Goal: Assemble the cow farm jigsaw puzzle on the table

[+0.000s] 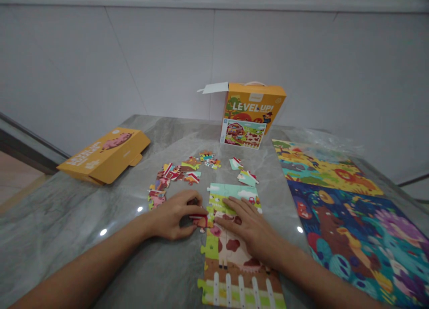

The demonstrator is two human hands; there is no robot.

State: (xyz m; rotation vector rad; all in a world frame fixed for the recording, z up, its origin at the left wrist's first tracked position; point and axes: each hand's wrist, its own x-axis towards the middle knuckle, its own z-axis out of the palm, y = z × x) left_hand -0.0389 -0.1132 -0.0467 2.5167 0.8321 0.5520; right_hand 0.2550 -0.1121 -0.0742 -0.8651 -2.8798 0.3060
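A partly joined jigsaw puzzle of a cow behind a white fence lies flat on the table. My left hand pinches a red puzzle piece at the puzzle's left edge; whether the piece is locked in I cannot tell. Across the upper right of the joined part rests my right hand, flat with its fingers spread. Loose pieces are scattered in an arc beyond my left hand. Two small groups of pieces lie just above the puzzle's top edge.
An orange puzzle box stands at the back, with a picture card of the farm leaning on it. Another orange box part lies at the left. Two finished puzzles, a yellow one and a dark blue one, cover the right side.
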